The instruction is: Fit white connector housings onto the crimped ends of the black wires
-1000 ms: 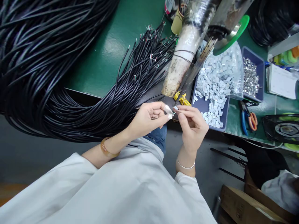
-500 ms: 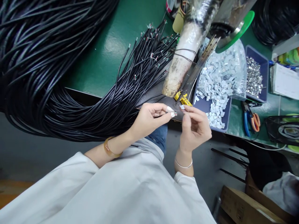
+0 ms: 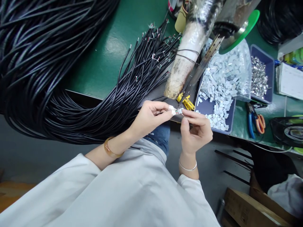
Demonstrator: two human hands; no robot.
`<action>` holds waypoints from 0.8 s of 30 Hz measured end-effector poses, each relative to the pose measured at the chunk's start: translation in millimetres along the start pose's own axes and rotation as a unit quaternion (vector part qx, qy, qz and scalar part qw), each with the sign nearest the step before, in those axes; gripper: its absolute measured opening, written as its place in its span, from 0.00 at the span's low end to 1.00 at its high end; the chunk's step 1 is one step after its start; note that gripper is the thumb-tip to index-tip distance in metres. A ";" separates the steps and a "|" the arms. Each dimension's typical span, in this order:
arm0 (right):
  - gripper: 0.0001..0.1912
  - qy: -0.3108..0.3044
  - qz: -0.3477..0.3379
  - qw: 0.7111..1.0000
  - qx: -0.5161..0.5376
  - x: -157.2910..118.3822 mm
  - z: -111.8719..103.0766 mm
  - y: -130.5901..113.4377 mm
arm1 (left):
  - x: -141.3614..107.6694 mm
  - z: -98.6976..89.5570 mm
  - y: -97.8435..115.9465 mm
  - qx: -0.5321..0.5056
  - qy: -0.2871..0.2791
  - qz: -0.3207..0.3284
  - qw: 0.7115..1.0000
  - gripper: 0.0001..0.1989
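Center frame: I see left hand pinching wire end, right hand pinching small white piece just beside it, contact unclear. Probably aligning step; next move calls for steady wire end, fine control.

Over the feed I see glossy plastic on the cables and a smooth, shiny desk. The white pieces look to me like matt plastic, their tray smooth plastic, the bag clear, creased film. I make out bright metal bits, a rough, stained tube, a matt cloth garment and a matt cardboard box.
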State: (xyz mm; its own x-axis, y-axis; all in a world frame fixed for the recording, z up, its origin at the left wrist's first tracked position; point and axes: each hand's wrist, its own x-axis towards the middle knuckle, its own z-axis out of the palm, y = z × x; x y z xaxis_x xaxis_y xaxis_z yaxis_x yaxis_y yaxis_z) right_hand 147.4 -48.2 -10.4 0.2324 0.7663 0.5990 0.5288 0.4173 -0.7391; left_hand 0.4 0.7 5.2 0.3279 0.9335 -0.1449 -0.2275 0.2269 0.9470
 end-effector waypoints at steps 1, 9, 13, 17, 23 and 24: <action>0.05 -0.004 -0.020 1.000 -0.014 0.0 0.6 1.0 | 0.3 0.1 -0.1 0.004 0.000 0.002 1.000 0.06; 0.11 0.006 -0.116 0.990 -0.084 -1.0 5.7 8.9 | 4.0 3.9 0.4 0.017 0.029 0.008 0.999 0.05; 0.07 -0.013 -0.045 0.998 -0.049 1.5 6.4 7.8 | 6.2 7.8 2.1 0.011 0.060 0.011 0.998 0.04; 0.07 -0.030 -0.006 0.999 -0.027 5.5 5.6 3.3 | 7.5 8.9 4.2 0.005 0.069 0.018 0.997 0.03; 0.06 -0.036 -0.005 0.999 -0.033 8.6 4.3 -2.9 | 8.8 7.3 5.4 -0.003 0.069 0.022 0.997 0.03; 0.06 -0.033 0.000 0.999 -0.028 8.4 4.1 -2.7 | 9.2 7.0 5.2 0.004 0.068 0.021 0.997 0.03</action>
State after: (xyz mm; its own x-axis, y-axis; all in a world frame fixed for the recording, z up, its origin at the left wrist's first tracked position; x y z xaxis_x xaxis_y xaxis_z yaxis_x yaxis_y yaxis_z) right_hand 144.6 -41.0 -4.7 0.1785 0.7977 0.5761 0.5744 0.3909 -0.7192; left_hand 8.7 8.5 10.8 0.1902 0.9714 -0.1425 -0.2306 0.1853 0.9552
